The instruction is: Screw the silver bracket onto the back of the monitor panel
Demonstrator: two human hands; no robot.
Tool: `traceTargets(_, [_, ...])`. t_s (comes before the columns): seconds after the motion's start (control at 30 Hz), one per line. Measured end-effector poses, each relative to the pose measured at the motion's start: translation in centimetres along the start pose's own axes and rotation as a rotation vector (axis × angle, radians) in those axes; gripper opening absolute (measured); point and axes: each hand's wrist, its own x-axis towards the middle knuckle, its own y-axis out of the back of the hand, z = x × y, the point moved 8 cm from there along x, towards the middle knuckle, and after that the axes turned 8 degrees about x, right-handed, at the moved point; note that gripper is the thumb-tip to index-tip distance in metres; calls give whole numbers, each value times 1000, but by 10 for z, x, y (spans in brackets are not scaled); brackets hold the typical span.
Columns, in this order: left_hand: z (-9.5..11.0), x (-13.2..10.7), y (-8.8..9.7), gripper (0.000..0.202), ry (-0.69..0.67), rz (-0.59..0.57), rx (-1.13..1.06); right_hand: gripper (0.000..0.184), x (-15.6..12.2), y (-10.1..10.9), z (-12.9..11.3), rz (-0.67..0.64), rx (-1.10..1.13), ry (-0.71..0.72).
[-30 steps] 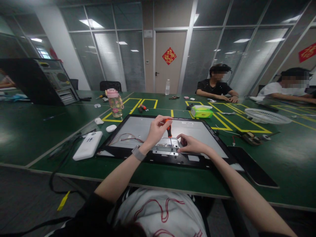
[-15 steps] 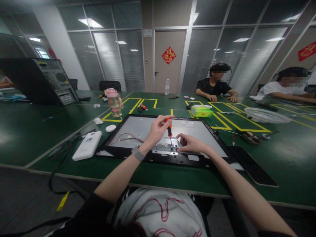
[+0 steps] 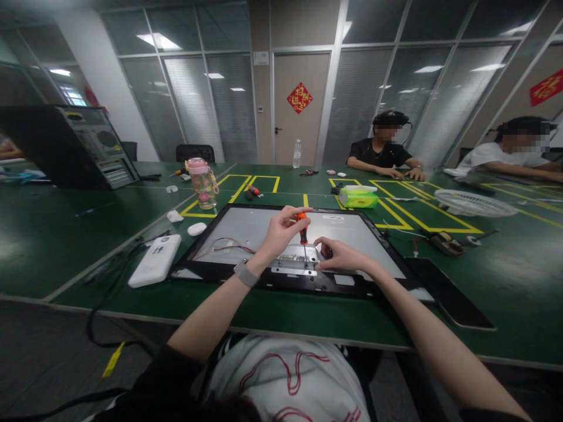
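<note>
My left hand [image 3: 282, 227] grips the orange-and-black handle of a screwdriver [image 3: 303, 228] from above. The screwdriver stands nearly upright, its tip down on a silver metal bracket [image 3: 294, 271]. That bracket sits near the front edge of a display panel [image 3: 255, 225], which lies flat with its grey back up and black border around. My right hand [image 3: 336, 256] rests beside the bracket's right end, thumb and forefinger curved apart around its edge. The remaining fingers are partly hidden, with dark shadow between them. Thin wires [image 3: 231, 241] lie on the panel's left part.
A white power bank [image 3: 155, 261] and white case [image 3: 196, 229] lie left, near a pink-lidded bottle [image 3: 203, 184]. A black phone-like slab [image 3: 448, 293] lies right. Further back are a tissue pack [image 3: 358, 197], fan grille [image 3: 475, 203], and computer case [image 3: 65, 146]. Two people sit across at right.
Both hands and the screwdriver stay almost in place. The view shifts very slightly. Across the table, the dark-shirted person's hand has moved a little toward the other hand.
</note>
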Motion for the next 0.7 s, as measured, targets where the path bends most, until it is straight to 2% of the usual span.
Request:
traceTargets(0.2, [-3, 0, -4, 31, 8, -35, -126, 54, 0, 0, -1, -1, 1, -4])
traceTargets(0.37, [1, -1, 4, 21, -9, 56, 41, 55, 0, 0, -2, -2, 3, 4])
traceTargets(0.57, [-2, 0, 1, 29, -21, 18, -95, 57, 0, 0, 0, 3, -2, 5])
traceTargets(0.7, [3, -2, 6, 19, -38, 88, 53, 56, 1, -1, 1, 0, 6, 7])
